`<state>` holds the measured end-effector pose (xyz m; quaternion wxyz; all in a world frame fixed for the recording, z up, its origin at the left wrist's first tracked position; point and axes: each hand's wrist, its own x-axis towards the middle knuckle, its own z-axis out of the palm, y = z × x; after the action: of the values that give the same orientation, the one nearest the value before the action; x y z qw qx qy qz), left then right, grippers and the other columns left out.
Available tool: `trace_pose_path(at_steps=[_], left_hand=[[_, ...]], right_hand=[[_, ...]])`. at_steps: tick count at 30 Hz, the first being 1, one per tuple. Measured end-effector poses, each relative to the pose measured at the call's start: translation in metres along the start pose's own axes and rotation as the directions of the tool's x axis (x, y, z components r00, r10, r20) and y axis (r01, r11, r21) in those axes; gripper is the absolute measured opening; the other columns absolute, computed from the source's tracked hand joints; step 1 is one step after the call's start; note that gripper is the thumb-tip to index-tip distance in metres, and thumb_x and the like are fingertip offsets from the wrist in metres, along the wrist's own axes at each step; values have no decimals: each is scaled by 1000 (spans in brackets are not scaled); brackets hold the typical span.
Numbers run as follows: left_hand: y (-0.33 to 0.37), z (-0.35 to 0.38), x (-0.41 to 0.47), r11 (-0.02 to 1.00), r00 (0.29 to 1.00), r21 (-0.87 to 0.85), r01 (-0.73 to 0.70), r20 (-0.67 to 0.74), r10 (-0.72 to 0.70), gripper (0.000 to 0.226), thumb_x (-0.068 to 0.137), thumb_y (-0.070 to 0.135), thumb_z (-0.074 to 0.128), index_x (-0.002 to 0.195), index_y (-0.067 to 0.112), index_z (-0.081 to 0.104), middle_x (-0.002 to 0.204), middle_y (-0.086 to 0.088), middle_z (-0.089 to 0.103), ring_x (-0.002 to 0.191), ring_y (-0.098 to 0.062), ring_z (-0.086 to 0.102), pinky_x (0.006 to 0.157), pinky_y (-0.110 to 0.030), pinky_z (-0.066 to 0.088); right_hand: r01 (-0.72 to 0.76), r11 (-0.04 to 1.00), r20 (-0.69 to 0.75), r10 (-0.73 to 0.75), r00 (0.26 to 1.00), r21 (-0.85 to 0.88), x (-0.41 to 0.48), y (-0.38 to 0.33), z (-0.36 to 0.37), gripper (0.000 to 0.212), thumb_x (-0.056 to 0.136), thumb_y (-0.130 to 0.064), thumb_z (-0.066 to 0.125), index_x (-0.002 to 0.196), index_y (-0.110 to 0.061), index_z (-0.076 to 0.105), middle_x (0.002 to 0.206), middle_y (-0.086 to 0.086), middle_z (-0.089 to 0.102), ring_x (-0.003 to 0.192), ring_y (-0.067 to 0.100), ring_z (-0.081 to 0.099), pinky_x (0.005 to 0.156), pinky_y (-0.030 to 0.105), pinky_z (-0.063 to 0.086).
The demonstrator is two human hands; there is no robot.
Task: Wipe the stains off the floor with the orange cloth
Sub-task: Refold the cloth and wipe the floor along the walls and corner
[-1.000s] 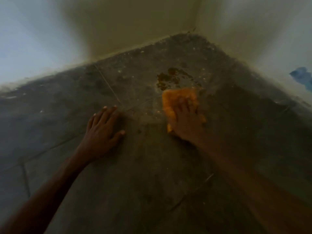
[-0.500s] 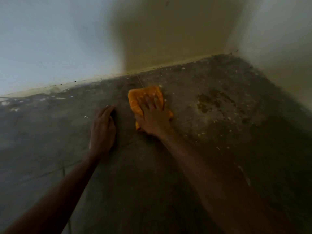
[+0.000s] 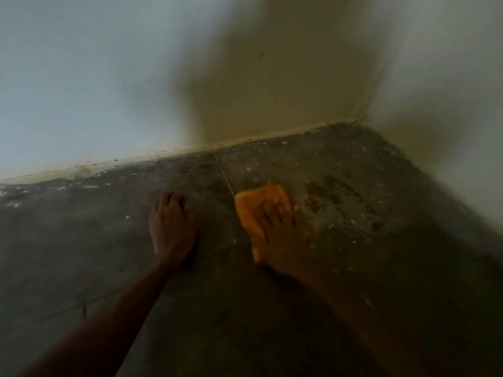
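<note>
Your right hand presses the cloth flat on the floor, beside the stain.

Nearest you, your left hand (image 3: 172,227) rests on the dark grey tiled floor (image 3: 81,254) at about 11 o'clock, fingers curled loosely, grasping nothing. At 12 o'clock your right hand (image 3: 280,235) lies spread on the crumpled orange cloth (image 3: 254,208), pinning it down rather than clenching it; it is blurred. Just beyond, at 1 o'clock, the brown patchy stain (image 3: 329,197) sits just beside the cloth's right edge. Farther off, the pale painted walls (image 3: 272,77) meet in a corner at 1 o'clock.
</note>
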<state>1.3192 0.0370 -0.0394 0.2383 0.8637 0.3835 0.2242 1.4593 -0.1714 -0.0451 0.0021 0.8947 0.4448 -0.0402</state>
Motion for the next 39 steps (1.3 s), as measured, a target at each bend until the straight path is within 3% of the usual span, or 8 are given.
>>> trace_pose_path(at_steps=[5,9,12,19,23,26,32,39], left_hand=[[81,60,14,996,986,-84,-27,165,41,51,96,34,48,139,7,43,147,-13,40,134,-31,40,116,-51,28],[102,99,19,991,999,136,-14,51,7,65,96,45,36,146,4,32,154,-14,32,146,-29,22,122,-51,5],[102,107,21,970,999,243,-23,45,12,73,95,52,33,148,2,29,155,-16,30,146,-31,21,121,-54,4],[108,97,19,962,980,210,-176,133,151,69,101,50,25,154,8,10,162,-13,11,151,-25,3,123,-50,3],[112,103,24,916,927,179,-360,180,329,63,103,43,29,155,13,10,163,-7,6,151,-19,1,124,-44,1],[105,108,27,934,944,187,-304,194,269,59,103,42,24,155,16,15,163,-6,13,151,-18,8,124,-44,5],[108,103,26,937,941,188,-296,227,251,59,101,41,22,153,14,23,161,-6,21,150,-19,13,123,-47,10],[109,105,25,939,947,183,-291,197,255,54,103,37,31,151,14,28,160,-6,24,149,-20,16,123,-45,9]], right_hand=[[246,967,-24,-248,969,-70,-133,39,11,79,84,-62,41,156,-35,22,164,-1,23,150,29,14,113,57,12],[-84,993,-59,90,994,86,12,110,-4,70,89,-64,11,154,-44,-8,167,-6,-11,152,26,-18,119,62,-7],[-301,946,-32,307,951,120,86,128,-19,66,101,-55,24,156,-34,-5,167,0,-8,152,33,-14,119,64,-3],[171,974,108,-188,976,145,-88,104,-18,73,94,-56,33,154,-45,-8,164,-15,-19,149,16,-26,118,51,-21],[-131,991,79,129,989,24,51,200,-30,78,88,-68,7,157,-35,-9,165,3,-21,150,34,-21,116,70,-3],[-308,943,76,301,951,128,135,163,-33,72,102,-58,20,157,-22,-10,165,10,-18,149,38,-19,115,63,-16],[226,969,32,-230,973,102,-52,109,-13,76,96,-53,35,156,-39,-8,166,-8,-15,152,23,-20,119,53,-15],[-352,922,31,352,935,160,65,240,-34,65,100,-59,14,157,-35,-8,166,-1,-16,151,31,-19,118,64,-2]])
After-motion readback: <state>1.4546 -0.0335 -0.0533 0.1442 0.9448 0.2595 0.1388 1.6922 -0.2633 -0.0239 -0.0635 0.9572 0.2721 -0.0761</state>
